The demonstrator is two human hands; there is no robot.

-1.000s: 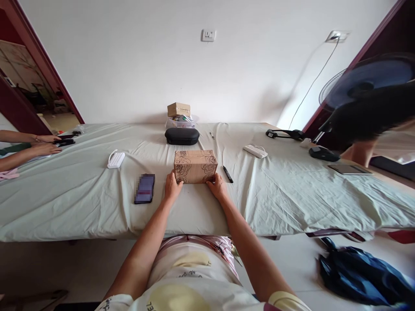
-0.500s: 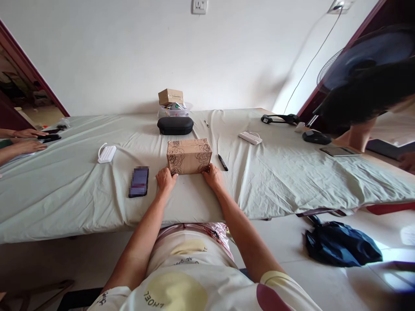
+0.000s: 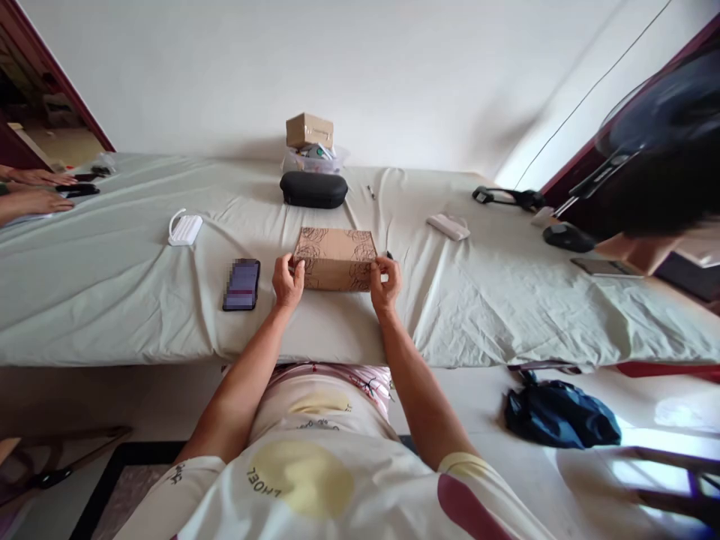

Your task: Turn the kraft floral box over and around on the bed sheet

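A brown cardboard box point(image 3: 335, 257) printed with rose drawings sits near the front edge of a table covered in pale green cloth point(image 3: 140, 292). My left hand point(image 3: 288, 281) grips the box's left end, thumb on top and fingers curled round the side. My right hand point(image 3: 385, 282) grips the right end the same way. A dark phone point(image 3: 241, 284) lies on the cloth just left of my left hand. A black pen is mostly hidden behind my right hand.
Behind the box lie a black oval case point(image 3: 313, 189), a clear tub with a small carton point(image 3: 309, 130) on top, a white device point(image 3: 184, 229) and a white power strip point(image 3: 448, 226). Another person's hands point(image 3: 34, 191) rest far left. A person leans in at right point(image 3: 646, 180). A dark bag point(image 3: 559, 412) lies on the floor.
Both my hands have shifted from the box's front bottom corners up to clasp its two ends. The camera has tilted down and the box now shows more of its top.
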